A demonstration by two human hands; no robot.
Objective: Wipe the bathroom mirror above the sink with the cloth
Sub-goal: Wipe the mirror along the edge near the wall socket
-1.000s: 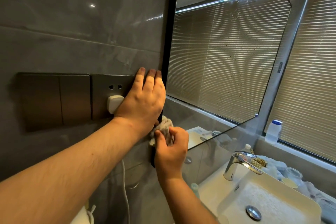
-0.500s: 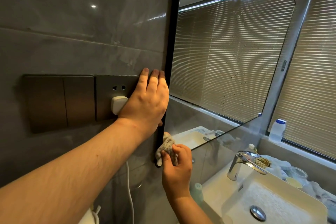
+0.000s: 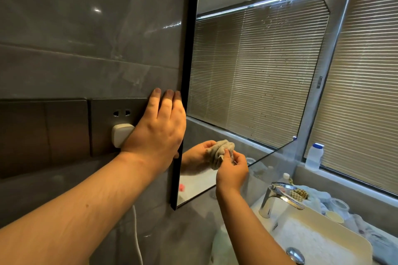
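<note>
The cloth point(image 3: 221, 154), pinched in the right hand point(image 3: 231, 171), is now moved from frame edge onto the mirror point(image 3: 254, 66) glass, the left hand point(image 3: 160, 129) laid flat beside it

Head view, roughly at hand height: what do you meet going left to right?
Wall switch panel → white plug → left hand → black mirror frame → cloth → right hand → chrome faucet → white bottle.

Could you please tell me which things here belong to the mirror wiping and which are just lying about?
In use: cloth, mirror, right hand, left hand.
Lying about: tap, sink, white bottle, plug.
</note>
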